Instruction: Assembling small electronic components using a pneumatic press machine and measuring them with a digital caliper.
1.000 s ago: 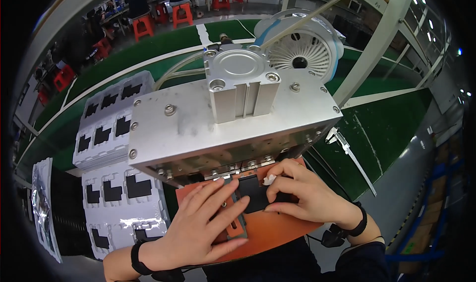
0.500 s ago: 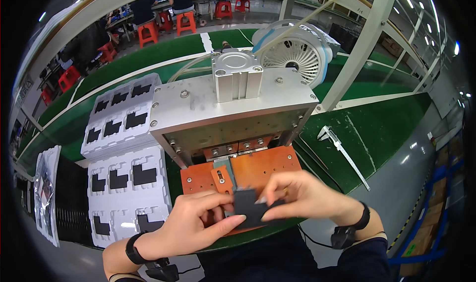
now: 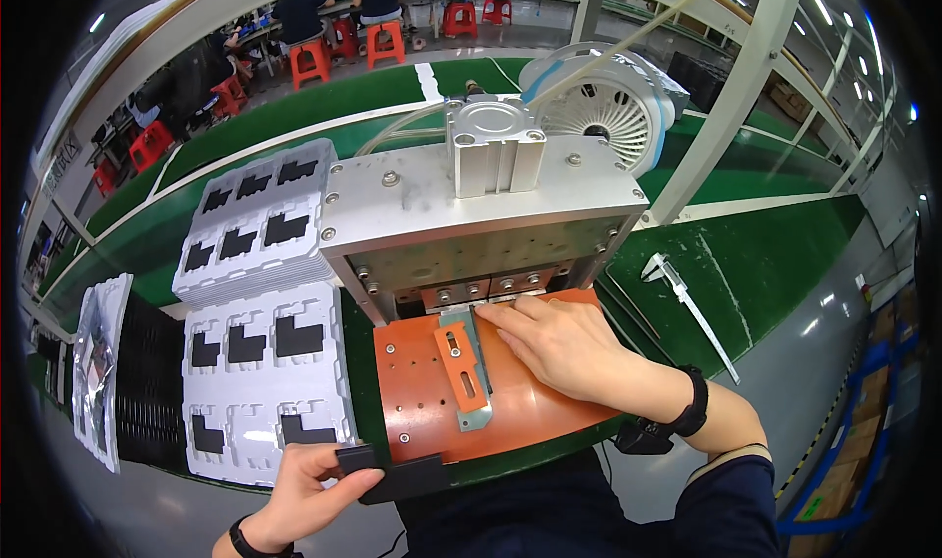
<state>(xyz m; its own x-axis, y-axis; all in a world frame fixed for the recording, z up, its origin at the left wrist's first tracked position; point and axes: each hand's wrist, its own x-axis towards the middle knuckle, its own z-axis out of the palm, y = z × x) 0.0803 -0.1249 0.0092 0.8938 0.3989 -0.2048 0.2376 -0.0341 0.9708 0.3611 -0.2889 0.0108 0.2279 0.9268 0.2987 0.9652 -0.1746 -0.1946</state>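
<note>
My left hand (image 3: pixel 312 491) pinches a flat black L-shaped piece (image 3: pixel 414 478) between thumb and fingers, at the near left edge of an orange base plate (image 3: pixel 420 432). My right hand (image 3: pixel 569 354) lies flat on that plate, fingers stretched toward the lower front of a metal press (image 3: pixel 422 210). Its fingertips are close to the bolted blocks (image 3: pixel 491 285) under the press; whether they touch a small part there is hidden. Left of these fingers, a slotted orange stop (image 3: pixel 468 393) is screwed over a grey-green metal strip (image 3: pixel 478 420).
To the left are a white tray (image 3: pixel 265 386) with black L-shaped pieces, a stack of similar trays (image 3: pixel 250 224) behind it, and a black stack (image 3: pixel 147 381). A caliper (image 3: pixel 692 313) lies on the green bench at right. A white fan (image 3: pixel 599 116) stands behind the press.
My hands have parted: the left carried the black piece down and left, while the right let go and moved forward onto the orange plate. The view shifted slightly.
</note>
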